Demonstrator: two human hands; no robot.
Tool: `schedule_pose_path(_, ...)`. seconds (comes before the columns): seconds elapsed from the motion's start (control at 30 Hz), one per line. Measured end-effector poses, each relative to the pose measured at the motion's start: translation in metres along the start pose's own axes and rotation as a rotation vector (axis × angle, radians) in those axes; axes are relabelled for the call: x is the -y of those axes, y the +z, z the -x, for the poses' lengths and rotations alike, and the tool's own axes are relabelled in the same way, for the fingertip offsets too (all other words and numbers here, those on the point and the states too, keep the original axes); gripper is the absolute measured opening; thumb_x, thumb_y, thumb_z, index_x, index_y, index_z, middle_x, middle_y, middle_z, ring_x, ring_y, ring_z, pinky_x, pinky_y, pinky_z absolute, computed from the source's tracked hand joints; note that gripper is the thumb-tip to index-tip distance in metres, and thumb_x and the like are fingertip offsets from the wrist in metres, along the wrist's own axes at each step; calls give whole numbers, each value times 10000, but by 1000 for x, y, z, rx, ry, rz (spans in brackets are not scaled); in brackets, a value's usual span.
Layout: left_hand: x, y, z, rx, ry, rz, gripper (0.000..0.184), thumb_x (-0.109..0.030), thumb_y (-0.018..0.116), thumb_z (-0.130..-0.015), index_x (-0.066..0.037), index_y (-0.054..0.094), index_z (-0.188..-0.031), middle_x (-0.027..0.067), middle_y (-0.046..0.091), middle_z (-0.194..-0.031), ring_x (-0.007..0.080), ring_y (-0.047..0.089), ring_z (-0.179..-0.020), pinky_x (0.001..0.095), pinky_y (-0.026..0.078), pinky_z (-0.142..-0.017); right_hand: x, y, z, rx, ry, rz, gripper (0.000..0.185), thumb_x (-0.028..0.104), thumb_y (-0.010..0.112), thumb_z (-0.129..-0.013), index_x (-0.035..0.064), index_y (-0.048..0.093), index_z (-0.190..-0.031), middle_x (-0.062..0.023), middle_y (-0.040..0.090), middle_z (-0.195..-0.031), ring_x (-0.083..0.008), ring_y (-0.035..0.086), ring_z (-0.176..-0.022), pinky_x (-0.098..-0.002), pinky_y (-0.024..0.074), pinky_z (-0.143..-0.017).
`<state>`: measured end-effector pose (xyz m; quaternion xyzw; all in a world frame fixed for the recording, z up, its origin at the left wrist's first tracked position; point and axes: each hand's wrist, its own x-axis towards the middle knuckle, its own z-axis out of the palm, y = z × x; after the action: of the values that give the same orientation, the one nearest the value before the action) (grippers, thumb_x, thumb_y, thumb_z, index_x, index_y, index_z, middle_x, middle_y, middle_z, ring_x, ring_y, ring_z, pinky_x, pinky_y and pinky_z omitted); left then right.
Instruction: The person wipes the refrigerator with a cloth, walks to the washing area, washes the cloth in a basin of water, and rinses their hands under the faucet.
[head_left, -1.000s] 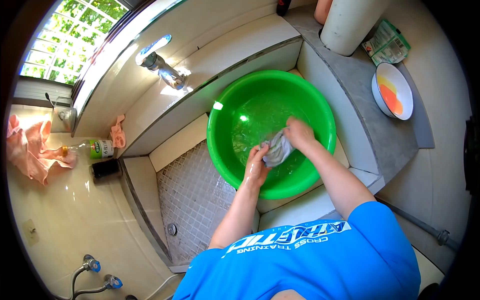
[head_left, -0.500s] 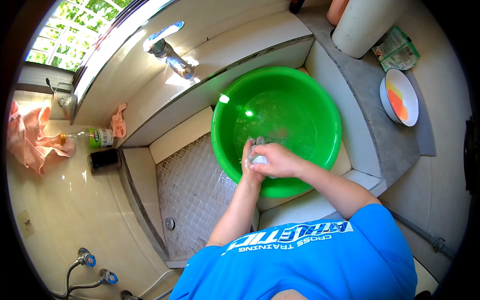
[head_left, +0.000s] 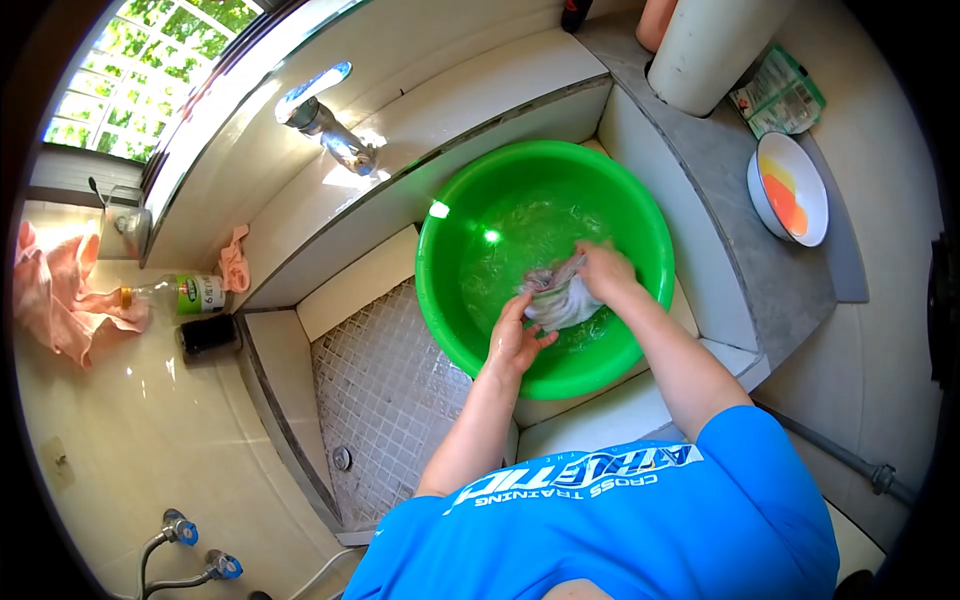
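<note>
A wet, light grey cloth lies bunched and partly spread in the water of a large green basin. My right hand grips its upper right edge, fingers curled round the fabric. At the cloth's left edge is my left hand, palm turned inward, thumb and fingers apart; some fingertips touch the fabric. Both hands are inside the basin's rim, low over the water, which is rippled.
A faucet stands behind the basin. On the right ledge are a white bowl, a green packet and a thick white pipe. Leftward are a bottle, a black brush and a pink cloth.
Half a second ago my hands were pressed together around the bunched cloth. Now they have parted, my right hand moving right, and the cloth is more spread out between them.
</note>
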<state>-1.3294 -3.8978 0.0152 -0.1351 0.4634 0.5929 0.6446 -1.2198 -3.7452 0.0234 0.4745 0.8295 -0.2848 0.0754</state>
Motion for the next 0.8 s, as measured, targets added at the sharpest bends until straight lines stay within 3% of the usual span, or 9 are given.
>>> schedule_pose_path(0.07,0,-1,0,-84,-14,36,553,-348,565,-793,-197,322,-1266,126,156,-1366,357,234,-1207,576,271,-900,-1,-6,0,-60,44,70,376,230,593,-736,117,516,-1086,-198,498,-1073,-341,560,-858,-416,463,-728)
schedule_pose_path(0.17,0,1,2,-159,44,49,609,-372,566,-782,-195,284,-1292,137,123,-1372,374,186,-1220,596,218,-920,6,-6,3,-178,30,58,485,198,609,-724,137,445,-1176,-230,397,-1165,-374,539,-898,-413,457,-766)
schedule_pose_path(0.3,1,4,0,-150,-4,46,580,-408,517,-803,-189,293,-1291,134,139,-1369,369,181,-1223,622,190,-911,14,21,10,286,-141,81,458,291,639,-691,120,531,-1101,-160,553,-1034,-291,560,-918,-371,457,-785)
schedule_pose_path(0.37,-2,4,2,-187,-22,30,491,-425,457,-830,-122,394,-1211,154,352,-1258,338,361,-1135,556,317,-885,18,23,9,467,-326,-177,419,328,647,-669,98,583,-1013,-135,607,-917,-273,579,-879,-360,460,-762)
schedule_pose_path(0.4,1,-3,-6,-190,-21,36,491,-425,457,-830,-122,394,-1211,154,352,-1258,338,361,-1135,556,317,-885,32,17,18,426,-429,-310,402,340,647,-667,90,592,-978,-144,607,-889,-287,582,-847,-364,461,-740)
schedule_pose_path(0.47,9,-21,-26,-9,98,339,415,-416,415,-850,-74,484,-1075,139,534,-1029,288,535,-925,446,449,-783,69,-6,42,329,-616,-369,392,383,639,-669,73,603,-905,-161,601,-854,-314,579,-799,-380,457,-692)
schedule_pose_path(0.5,-3,-12,-7,156,58,456,372,-394,401,-864,-58,512,-980,116,583,-879,258,586,-776,383,497,-708,83,-24,53,355,-598,-331,394,399,630,-674,74,605,-896,-163,601,-846,-315,579,-790,-382,456,-684)
schedule_pose_path(0.67,-5,-1,-4,205,-17,389,382,-394,361,-884,-67,489,-1033,118,571,-954,251,576,-864,411,485,-749,78,-13,52,359,-522,-292,394,437,592,-705,90,615,-890,-155,606,-838,-313,585,-769,-383,459,-678)
schedule_pose_path(0.8,0,4,-7,81,-66,318,411,-422,342,-888,-96,457,-1108,106,556,-1033,248,566,-910,417,476,-771,63,-1,27,233,-227,-290,368,441,536,-754,111,621,-893,-129,614,-868,-296,585,-807,-402,461,-682)
